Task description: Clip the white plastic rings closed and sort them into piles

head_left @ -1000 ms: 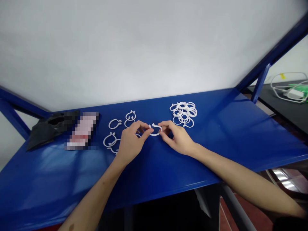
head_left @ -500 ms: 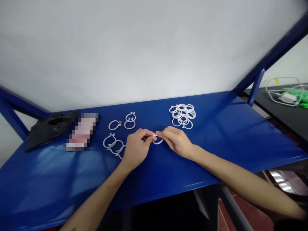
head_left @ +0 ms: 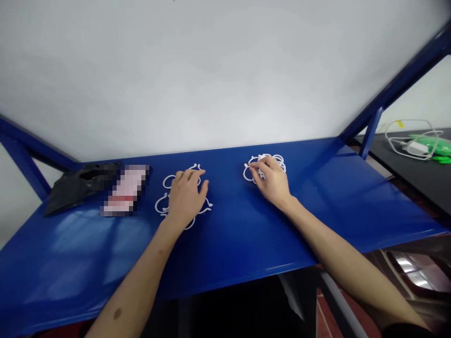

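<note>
My left hand [head_left: 186,195] hovers palm down over a loose group of white open rings [head_left: 161,205] with small knobbed ends. Its fingers are apart and nothing shows in them; the hand hides part of the group. One white ring [head_left: 205,210] sticks out beside the thumb. At the right-hand pile of similar rings [head_left: 281,162], my right hand [head_left: 269,177] pinches with thumb and forefinger at a white ring [head_left: 247,174] on the pile's left edge. The back of this hand covers much of the pile.
Both groups lie on a blue tabletop [head_left: 232,253] against a pale wall. At the left are a black plastic bag [head_left: 75,190] and a blurred-out pink item [head_left: 127,190]. Blue frame bars stand at both sides. A white cable and charger [head_left: 417,149] rest on a dark surface, right.
My hands have parted from the ring they held together. The left moved left over the loose rings and opened; the right moved up and right to the pile, onto another ring.
</note>
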The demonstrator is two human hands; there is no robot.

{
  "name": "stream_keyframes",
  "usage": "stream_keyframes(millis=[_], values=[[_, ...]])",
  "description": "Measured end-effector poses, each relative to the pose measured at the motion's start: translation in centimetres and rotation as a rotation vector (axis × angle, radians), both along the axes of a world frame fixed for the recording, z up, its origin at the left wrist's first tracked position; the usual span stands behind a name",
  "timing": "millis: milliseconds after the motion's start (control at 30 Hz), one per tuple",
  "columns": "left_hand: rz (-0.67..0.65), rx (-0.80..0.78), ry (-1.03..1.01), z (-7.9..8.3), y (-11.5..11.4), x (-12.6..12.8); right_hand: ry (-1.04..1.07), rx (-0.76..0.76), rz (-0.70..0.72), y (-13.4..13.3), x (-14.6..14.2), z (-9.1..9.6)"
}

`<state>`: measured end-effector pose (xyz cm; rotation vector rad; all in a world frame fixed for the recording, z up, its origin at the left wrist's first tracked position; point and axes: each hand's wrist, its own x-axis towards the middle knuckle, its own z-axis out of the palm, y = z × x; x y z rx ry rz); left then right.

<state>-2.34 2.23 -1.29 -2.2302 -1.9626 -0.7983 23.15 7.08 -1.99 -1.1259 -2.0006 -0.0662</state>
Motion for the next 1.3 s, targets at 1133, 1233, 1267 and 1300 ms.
stream_keyframes(millis=[1133,1233,1267,1300], values=[[-0.452,0.187,0.010,-0.7,-2.7,3.7,0.323,-0.553,0.416,-4.4,-2.6,0.6],[-0.497,0.196,-0.022,-0.7,-2.7,3.8,0.290,-0.492,0.387,-4.0,-2.4,0.3],[-0.495,0.200,-0.043,-0.6,-2.8,3.8,0.269,-0.461,0.379,-3.8,-2.3,0.2],[-0.480,0.203,-0.073,-0.6,-2.8,3.9,0.244,-0.433,0.372,-3.8,-2.2,0.1]])
